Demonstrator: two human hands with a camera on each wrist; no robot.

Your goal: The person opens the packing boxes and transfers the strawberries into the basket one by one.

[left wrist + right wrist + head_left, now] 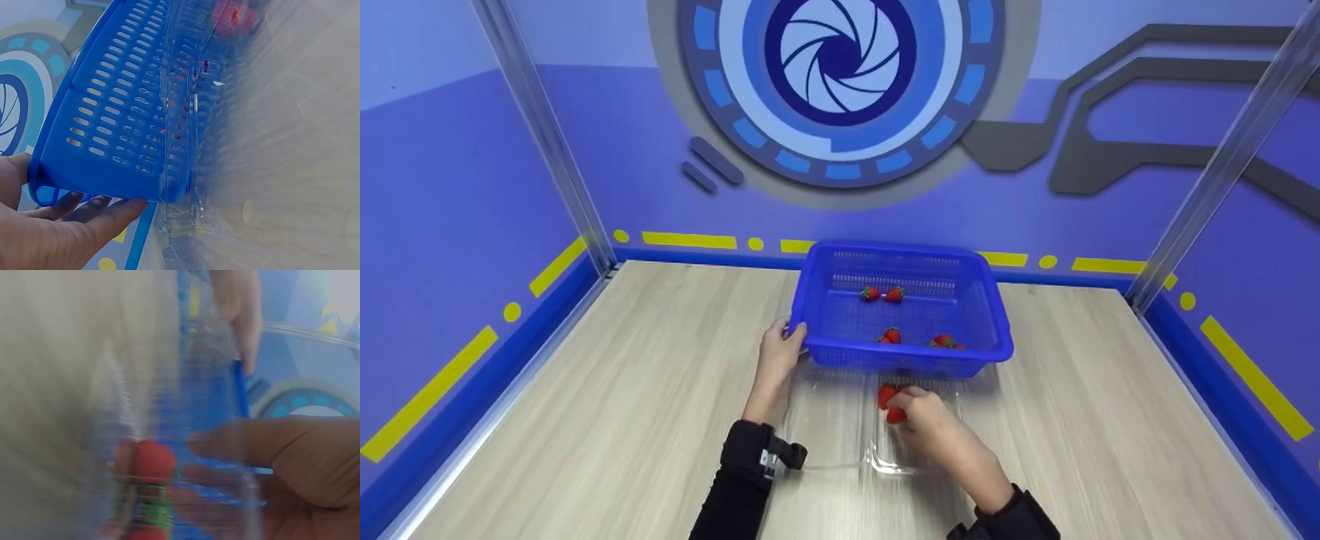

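A blue plastic basket (900, 360) with slotted walls stands at the back of the table, several strawberries (893, 295) lying inside. My left hand (781, 349) grips its left rim, thumb above and fingers beneath, as the left wrist view shows. In front sits a clear plastic clamshell box (885, 469), spread open. A few red strawberries (154, 461) lie in its right half. Over these reaches my right hand (934, 424). In the blurred right wrist view, its thumb and fingers are extended close beside the strawberries, with nothing seen between them.
The clamshell's left half (825, 457) lies flat on the wooden table (675, 420), its far edge close under the basket. Blue printed walls (585, 172) and metal corner posts (1200, 172) enclose the table at the back and sides.
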